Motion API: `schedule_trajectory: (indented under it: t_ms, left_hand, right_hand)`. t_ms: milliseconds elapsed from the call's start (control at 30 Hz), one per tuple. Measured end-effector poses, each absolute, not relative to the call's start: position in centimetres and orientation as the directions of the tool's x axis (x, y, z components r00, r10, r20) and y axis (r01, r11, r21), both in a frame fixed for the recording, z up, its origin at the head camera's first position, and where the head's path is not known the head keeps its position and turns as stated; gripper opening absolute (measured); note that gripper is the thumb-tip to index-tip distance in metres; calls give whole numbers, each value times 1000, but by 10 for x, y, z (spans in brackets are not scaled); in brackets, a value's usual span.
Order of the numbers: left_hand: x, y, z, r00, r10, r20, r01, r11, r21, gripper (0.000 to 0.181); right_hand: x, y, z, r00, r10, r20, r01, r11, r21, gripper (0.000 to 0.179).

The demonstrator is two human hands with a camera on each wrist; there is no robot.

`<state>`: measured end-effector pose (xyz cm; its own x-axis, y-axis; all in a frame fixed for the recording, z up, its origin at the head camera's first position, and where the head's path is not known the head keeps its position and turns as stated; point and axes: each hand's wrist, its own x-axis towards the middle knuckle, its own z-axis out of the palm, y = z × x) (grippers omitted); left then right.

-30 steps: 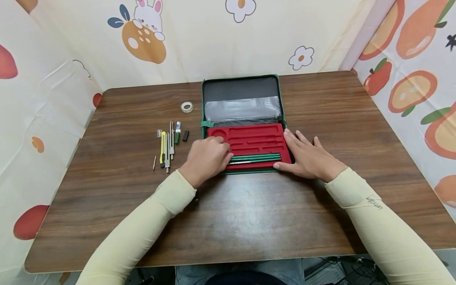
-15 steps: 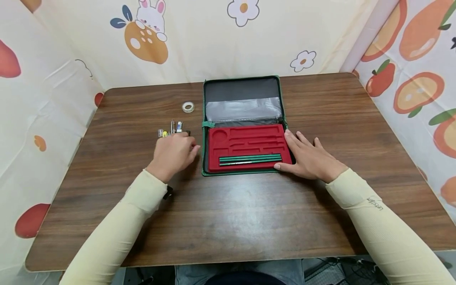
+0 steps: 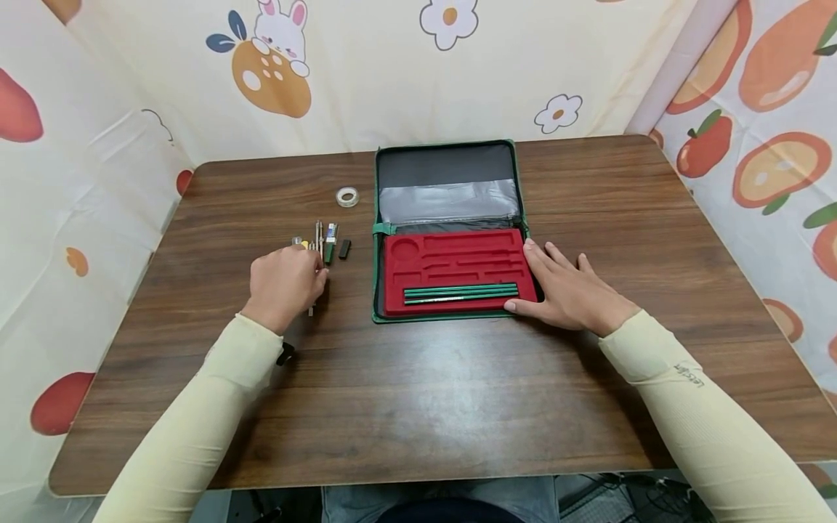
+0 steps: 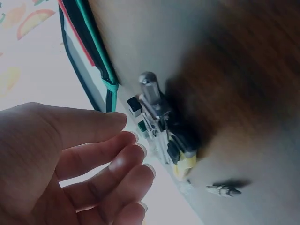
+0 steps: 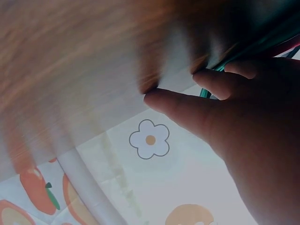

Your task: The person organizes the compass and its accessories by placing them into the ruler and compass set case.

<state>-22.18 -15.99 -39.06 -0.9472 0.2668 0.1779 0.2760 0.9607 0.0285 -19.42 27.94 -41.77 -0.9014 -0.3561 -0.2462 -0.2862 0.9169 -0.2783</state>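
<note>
My left hand (image 3: 285,287) hovers at the left over a small row of stationery, fingers loosely bent; in the left wrist view nothing lies between thumb and fingertips. Slim silver tools (image 3: 319,234), partly hidden by the hand, lie beneath it. The left wrist view also shows a yellow-bodied tool (image 4: 185,165) and a small pointed metal piece (image 4: 224,190). My right hand (image 3: 575,294) rests with fingers spread on the right edge of an open green zip case (image 3: 447,163). Several green pencils (image 3: 461,293) lie in the lowest slot of its red moulded tray (image 3: 471,243).
A roll of white tape (image 3: 347,204) lies behind the stationery. Beside the silver tools are a green-and-white piece (image 3: 330,236) and a small black block (image 3: 344,249). The case's raised lid, with a clear pocket (image 3: 451,202), stands toward the patterned back curtain (image 3: 379,80).
My left hand has left the pencils in the tray and moved left to the stationery, past the black block. The right hand stays on the case edge.
</note>
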Motion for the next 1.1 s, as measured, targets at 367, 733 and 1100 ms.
schedule_trajectory:
  t_ms: [367, 733, 1100]
  left_hand:
    - [-246, -156, -400, -897, 338, 284, 327, 941, -86, 32]
    - [-258, -152, -402, -926, 333, 178, 322, 943, -88, 29]
    - [-243, -136, -394, -901, 359, 244, 375, 927, 22, 14]
  right_hand:
    - [-194, 281, -419, -904, -351, -243, -283, 919, -275, 114]
    - [-195, 279, -418, -902, -355, -244, -288, 918, -272, 113]
    - [-195, 279, -419, -902, -352, -249, -284, 920, -271, 114]
